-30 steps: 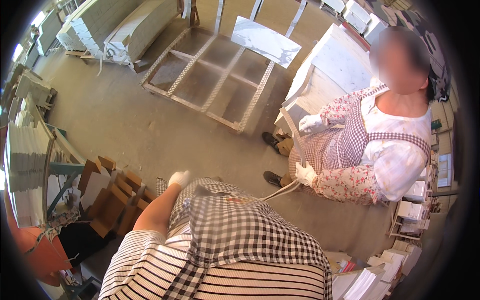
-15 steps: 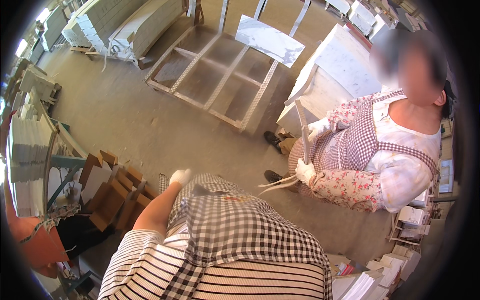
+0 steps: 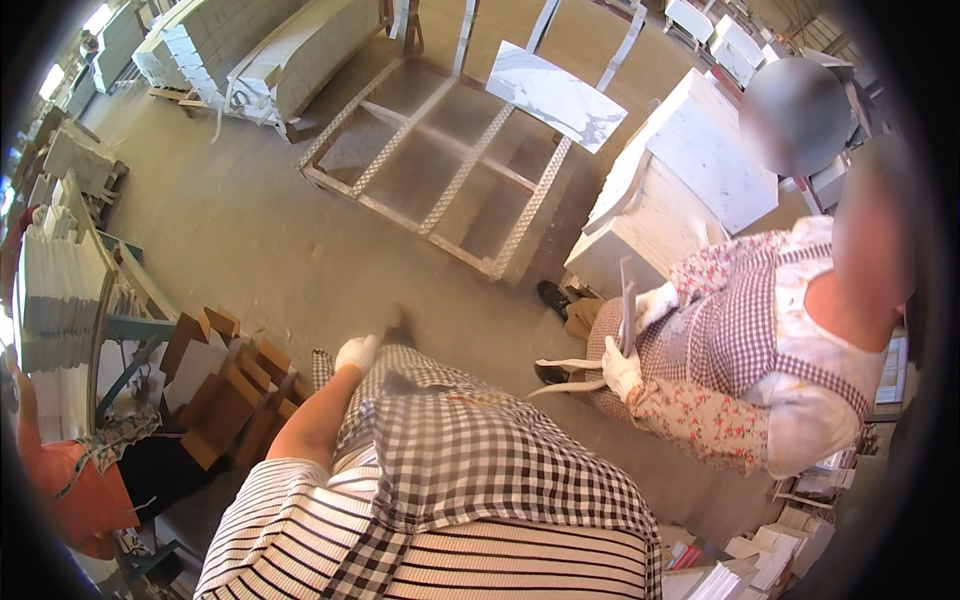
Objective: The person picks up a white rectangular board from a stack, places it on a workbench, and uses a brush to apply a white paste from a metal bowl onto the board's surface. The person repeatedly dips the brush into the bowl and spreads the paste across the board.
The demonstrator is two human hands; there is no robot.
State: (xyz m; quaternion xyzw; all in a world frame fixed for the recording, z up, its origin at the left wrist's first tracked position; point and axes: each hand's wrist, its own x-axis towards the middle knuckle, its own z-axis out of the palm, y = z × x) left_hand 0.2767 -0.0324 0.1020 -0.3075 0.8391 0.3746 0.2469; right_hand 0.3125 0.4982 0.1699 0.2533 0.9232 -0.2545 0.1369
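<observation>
My left hand (image 3: 357, 353), in a white glove, hangs at the left side of my black-and-white checked apron (image 3: 470, 440). Its back is toward me, and its fingers are too hidden to show whether they are closed or what, if anything, they hold. My right hand is out of view, with the apron filling the space in front of my body. A dark shoe tip (image 3: 402, 325) shows just beyond the apron.
At right a co-worker (image 3: 740, 330) in white gloves holds pale strips. Ahead stand a metal frame (image 3: 430, 235) on the floor, a veined marble slab (image 3: 556, 95) and stacked stone blocks (image 3: 650, 200). Opened cardboard boxes (image 3: 225, 400), a slab rack (image 3: 65, 285) and another person (image 3: 85, 490) are at left.
My view has shifted slightly, so the frame and slab sit a little lower and farther right. A dark shoe tip has come out past my apron. The co-worker appears farther right, still holding the strips.
</observation>
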